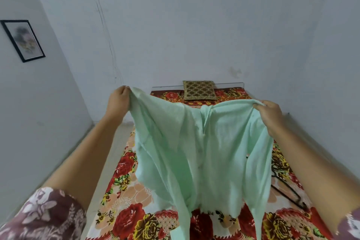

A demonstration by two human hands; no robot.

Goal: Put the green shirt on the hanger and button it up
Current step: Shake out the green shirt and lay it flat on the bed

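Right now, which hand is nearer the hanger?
The right hand: the hanger lies on the bed just below it. The left hand grips the shirt's opposite edge.

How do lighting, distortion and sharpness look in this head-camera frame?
Head view: soft, even light, no glare; the wide-angle lens bows the walls and stretches the forearms; the green shirt, gripped by the left hand and right hand, is reasonably sharp; the framed picture looks blurry.

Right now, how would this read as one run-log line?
left hand grips green shirt | right hand grips it | spread above bed | hanger lies on bed, unused
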